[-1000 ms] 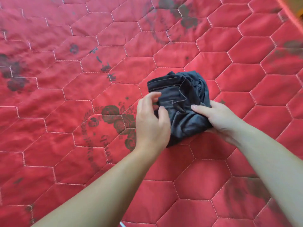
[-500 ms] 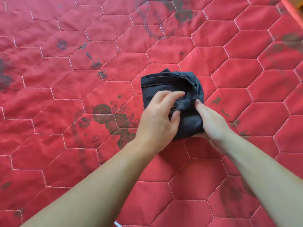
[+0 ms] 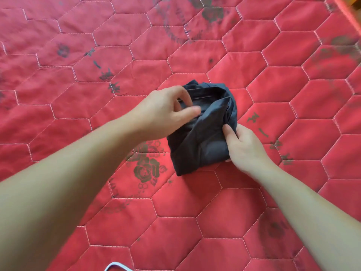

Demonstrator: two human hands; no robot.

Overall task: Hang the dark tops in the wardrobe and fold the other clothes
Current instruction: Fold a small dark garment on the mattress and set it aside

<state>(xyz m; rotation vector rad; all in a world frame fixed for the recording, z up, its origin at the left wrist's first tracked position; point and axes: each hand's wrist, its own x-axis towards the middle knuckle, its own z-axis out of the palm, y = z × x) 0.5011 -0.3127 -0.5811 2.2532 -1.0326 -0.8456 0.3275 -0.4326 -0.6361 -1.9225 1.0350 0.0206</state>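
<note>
A dark navy garment (image 3: pixel 201 141), folded into a small thick bundle, lies on the red quilted bedspread (image 3: pixel 214 222) a little right of centre. My left hand (image 3: pixel 166 112) is at the bundle's upper left edge and pinches a seamed hem between thumb and fingers. My right hand (image 3: pixel 244 145) grips the bundle's right side, thumb on top and fingers tucked under the cloth. The upper layers of the garment stand open in loose folds.
The bedspread has white hexagon stitching and dark rose prints (image 3: pixel 146 169) just left of the bundle. A thin white cord loop (image 3: pixel 117 266) peeks in at the bottom edge. The bed's edge (image 3: pixel 351 8) shows at the top right corner.
My left hand has slid from the bundle's middle to its upper left edge and taken the hem. The right hand has stayed at the right side. The bundle has shifted slightly right in view.
</note>
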